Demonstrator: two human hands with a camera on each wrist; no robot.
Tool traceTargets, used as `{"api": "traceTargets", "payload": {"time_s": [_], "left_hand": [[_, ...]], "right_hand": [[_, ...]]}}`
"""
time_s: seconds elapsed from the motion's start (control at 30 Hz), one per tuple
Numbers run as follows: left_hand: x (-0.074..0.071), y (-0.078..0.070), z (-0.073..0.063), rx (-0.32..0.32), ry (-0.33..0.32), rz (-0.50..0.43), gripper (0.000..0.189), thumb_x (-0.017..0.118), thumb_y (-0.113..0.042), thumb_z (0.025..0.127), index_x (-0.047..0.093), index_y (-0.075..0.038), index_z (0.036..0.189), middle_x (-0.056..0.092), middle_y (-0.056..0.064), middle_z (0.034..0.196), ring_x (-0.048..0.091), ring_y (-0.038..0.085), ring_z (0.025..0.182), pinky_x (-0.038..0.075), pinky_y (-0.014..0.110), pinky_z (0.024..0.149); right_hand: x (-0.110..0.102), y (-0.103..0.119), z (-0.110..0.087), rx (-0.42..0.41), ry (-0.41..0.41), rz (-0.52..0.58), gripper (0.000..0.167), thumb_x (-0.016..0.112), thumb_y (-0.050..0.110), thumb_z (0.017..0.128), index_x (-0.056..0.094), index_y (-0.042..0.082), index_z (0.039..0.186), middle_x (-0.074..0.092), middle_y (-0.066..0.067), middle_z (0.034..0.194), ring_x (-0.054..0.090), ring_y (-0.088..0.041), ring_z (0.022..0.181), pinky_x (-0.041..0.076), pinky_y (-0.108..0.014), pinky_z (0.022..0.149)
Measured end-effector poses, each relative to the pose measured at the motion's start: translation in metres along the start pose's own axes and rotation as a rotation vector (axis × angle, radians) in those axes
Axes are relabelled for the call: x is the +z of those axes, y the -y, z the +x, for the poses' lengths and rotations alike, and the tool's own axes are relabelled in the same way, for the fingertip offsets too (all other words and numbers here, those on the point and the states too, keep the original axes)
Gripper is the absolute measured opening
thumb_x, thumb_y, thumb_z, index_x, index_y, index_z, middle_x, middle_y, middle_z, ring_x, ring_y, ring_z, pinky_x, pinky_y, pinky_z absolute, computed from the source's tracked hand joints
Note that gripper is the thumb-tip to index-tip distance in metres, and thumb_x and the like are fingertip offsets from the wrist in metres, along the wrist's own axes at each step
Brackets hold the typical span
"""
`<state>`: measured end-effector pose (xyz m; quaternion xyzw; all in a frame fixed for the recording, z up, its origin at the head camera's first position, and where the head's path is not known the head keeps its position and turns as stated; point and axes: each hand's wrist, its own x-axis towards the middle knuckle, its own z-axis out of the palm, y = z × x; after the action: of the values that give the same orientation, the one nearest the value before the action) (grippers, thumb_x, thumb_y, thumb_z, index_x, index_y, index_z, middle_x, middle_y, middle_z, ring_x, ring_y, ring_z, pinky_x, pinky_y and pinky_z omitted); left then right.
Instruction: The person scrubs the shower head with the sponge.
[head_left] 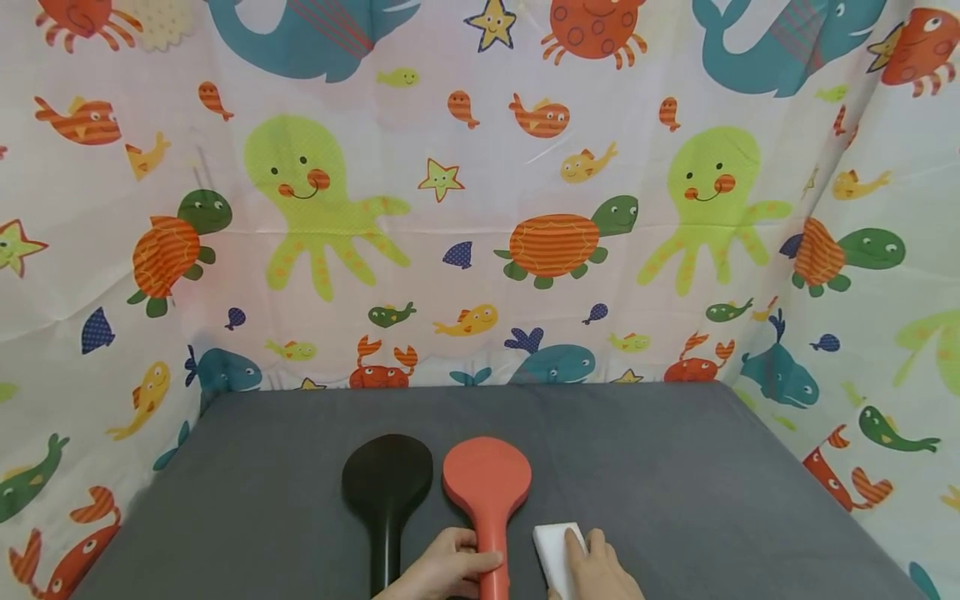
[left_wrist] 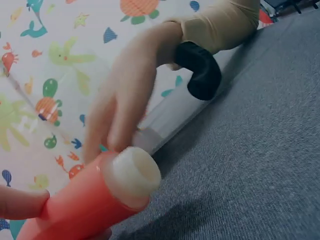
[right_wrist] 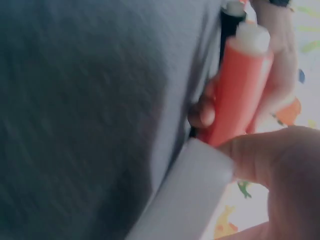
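My left hand [head_left: 447,567] grips the handle of a red paddle-shaped thing [head_left: 487,477] with a round head, thumb over the top and fingers beneath. In the left wrist view, the red handle [left_wrist: 75,205] ends in a whitish cap [left_wrist: 136,171]. To its right, my right hand [head_left: 600,571] holds a white rectangular block [head_left: 553,552] between thumb and fingers. The block [right_wrist: 187,192] looks blurred in the right wrist view, close to the red handle [right_wrist: 242,95]. A black paddle [head_left: 387,479] of like shape lies left of the red one.
Grey cloth [head_left: 675,467] covers the table under everything. A white curtain [head_left: 480,317] printed with sea animals rises along the back edge and both sides. The black handle [right_wrist: 231,30] runs beyond the red one in the right wrist view.
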<state>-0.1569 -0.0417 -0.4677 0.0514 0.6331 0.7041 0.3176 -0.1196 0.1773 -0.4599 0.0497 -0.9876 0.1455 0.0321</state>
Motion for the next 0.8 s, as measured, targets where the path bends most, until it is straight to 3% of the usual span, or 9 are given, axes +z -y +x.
{"api": "traceTargets", "payload": {"time_s": [0.13, 0.23, 0.37, 0.47, 0.57, 0.67, 0.8], "left_hand": [[-0.006, 0.002, -0.008, 0.005, 0.103, -0.109, 0.034, 0.059, -0.016, 0.092, 0.054, 0.010, 0.114, 0.067, 0.011, 0.090, 0.067, 0.026, 0.087, 0.051, 0.040, 0.084], [-0.007, 0.003, -0.014, 0.056, 0.143, -0.120, 0.035, 0.060, -0.018, 0.091, 0.054, 0.009, 0.114, 0.068, 0.011, 0.091, 0.067, 0.024, 0.088, 0.052, 0.039, 0.083], [-0.006, 0.003, -0.019, 0.152, 0.198, -0.149, 0.039, 0.061, -0.016, 0.090, 0.050, 0.010, 0.117, 0.067, 0.011, 0.095, 0.067, 0.021, 0.089, 0.052, 0.038, 0.084], [-0.005, 0.002, -0.023, 0.260, 0.275, -0.128, 0.050, 0.059, -0.015, 0.092, 0.039, 0.014, 0.127, 0.062, 0.014, 0.107, 0.065, 0.020, 0.093, 0.050, 0.039, 0.087], [-0.004, -0.001, -0.026, 0.346, 0.299, -0.043, 0.058, 0.058, -0.017, 0.092, 0.031, 0.016, 0.132, 0.059, 0.014, 0.113, 0.064, 0.018, 0.095, 0.051, 0.038, 0.086], [-0.003, -0.004, -0.029, 0.356, 0.261, 0.032, 0.058, 0.063, -0.019, 0.089, 0.037, 0.016, 0.128, 0.060, 0.012, 0.109, 0.063, 0.015, 0.091, 0.053, 0.031, 0.080], [0.000, -0.008, -0.031, 0.328, 0.191, 0.092, 0.047, 0.069, -0.016, 0.084, 0.050, 0.011, 0.117, 0.064, 0.010, 0.101, 0.064, 0.013, 0.086, 0.055, 0.028, 0.073]], "right_hand": [[-0.024, 0.004, 0.002, -0.014, -0.072, 0.054, 0.054, 0.071, 0.029, 0.071, 0.058, 0.005, 0.117, 0.044, -0.011, 0.101, 0.047, -0.020, 0.074, 0.042, -0.033, 0.046], [-0.041, 0.009, 0.005, -0.135, -0.169, 0.027, 0.049, 0.072, 0.029, 0.075, 0.059, 0.011, 0.118, 0.048, -0.008, 0.113, 0.049, -0.019, 0.083, 0.045, -0.032, 0.052], [-0.050, 0.019, 0.013, -0.526, -0.367, 0.025, 0.041, 0.058, 0.040, 0.090, 0.057, 0.018, 0.125, 0.051, -0.001, 0.128, 0.050, -0.018, 0.101, 0.049, -0.037, 0.069], [-0.049, 0.032, 0.017, -0.837, -0.446, 0.024, 0.042, 0.048, 0.039, 0.095, 0.052, 0.019, 0.131, 0.047, -0.001, 0.136, 0.047, -0.021, 0.114, 0.048, -0.042, 0.080], [-0.051, 0.044, 0.021, -0.992, -0.436, 0.017, 0.042, 0.055, 0.030, 0.093, 0.050, 0.017, 0.133, 0.045, -0.002, 0.138, 0.042, -0.026, 0.122, 0.043, -0.044, 0.089], [-0.057, 0.050, 0.031, -1.002, -0.465, 0.017, 0.040, 0.052, 0.027, 0.094, 0.051, 0.016, 0.133, 0.045, -0.003, 0.139, 0.041, -0.028, 0.123, 0.040, -0.043, 0.091], [-0.071, 0.047, 0.051, -0.848, -0.571, 0.078, 0.040, 0.042, 0.032, 0.098, 0.054, 0.014, 0.131, 0.047, -0.006, 0.138, 0.041, -0.032, 0.122, 0.037, -0.048, 0.091]]}}
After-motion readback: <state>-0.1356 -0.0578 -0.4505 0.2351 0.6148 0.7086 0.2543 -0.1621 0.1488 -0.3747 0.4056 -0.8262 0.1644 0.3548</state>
